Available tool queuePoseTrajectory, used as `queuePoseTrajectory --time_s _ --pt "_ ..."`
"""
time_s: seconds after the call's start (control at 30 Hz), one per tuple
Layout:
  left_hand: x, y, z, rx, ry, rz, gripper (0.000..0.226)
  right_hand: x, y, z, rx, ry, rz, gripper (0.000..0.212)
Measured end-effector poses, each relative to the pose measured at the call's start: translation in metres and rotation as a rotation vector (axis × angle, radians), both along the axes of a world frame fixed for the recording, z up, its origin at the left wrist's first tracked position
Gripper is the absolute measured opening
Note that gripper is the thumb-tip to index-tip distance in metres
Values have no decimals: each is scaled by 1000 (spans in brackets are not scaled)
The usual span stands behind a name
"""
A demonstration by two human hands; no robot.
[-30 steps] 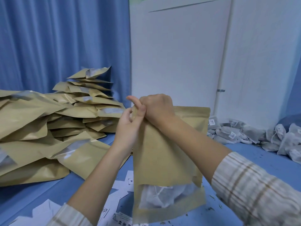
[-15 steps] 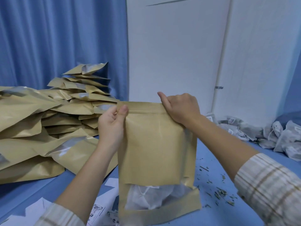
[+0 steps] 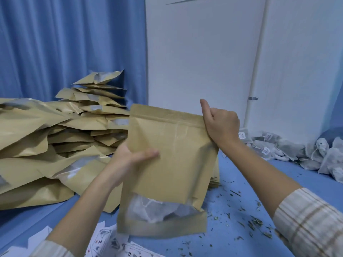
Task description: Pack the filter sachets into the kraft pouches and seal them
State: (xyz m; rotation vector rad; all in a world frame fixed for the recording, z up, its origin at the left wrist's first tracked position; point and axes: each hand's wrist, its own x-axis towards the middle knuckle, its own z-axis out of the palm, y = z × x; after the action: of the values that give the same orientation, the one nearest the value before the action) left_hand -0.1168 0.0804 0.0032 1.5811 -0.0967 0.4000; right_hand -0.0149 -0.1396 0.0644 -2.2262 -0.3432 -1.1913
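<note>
I hold a kraft pouch [image 3: 172,156] upright in front of me above the blue table. White filter sachets [image 3: 154,210] show through its clear window near the bottom. My left hand [image 3: 130,160] grips the pouch's left edge at mid-height, thumb across the front. My right hand [image 3: 220,125] pinches the top right corner at the zip strip, thumb raised. The top edge looks flat and closed along its length.
A big heap of kraft pouches [image 3: 55,138] fills the left side. Loose filter sachets [image 3: 297,151] lie at the right by the white wall. Printed paper labels [image 3: 118,245] lie near the front edge, and dry herb crumbs [image 3: 256,221] are scattered on the blue table [image 3: 241,182].
My right hand slid along the pouch top from the left corner to the right corner. My left hand dropped from the top left corner to the pouch's left side.
</note>
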Motion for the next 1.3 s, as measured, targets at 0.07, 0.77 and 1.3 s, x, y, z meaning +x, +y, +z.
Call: queuePoseTrajectory --time_s 0.07,0.77,1.3 --pt "1 4 -17 26 90 -21 77 4 1 -2 123 51 87 57" --pt "-42 41 -34 -763 246 -206 47 -29 29 -99 842 1133 926 17" --pt "-19 196 33 -978 -277 80 71 -38 371 47 893 1100 1265 47"
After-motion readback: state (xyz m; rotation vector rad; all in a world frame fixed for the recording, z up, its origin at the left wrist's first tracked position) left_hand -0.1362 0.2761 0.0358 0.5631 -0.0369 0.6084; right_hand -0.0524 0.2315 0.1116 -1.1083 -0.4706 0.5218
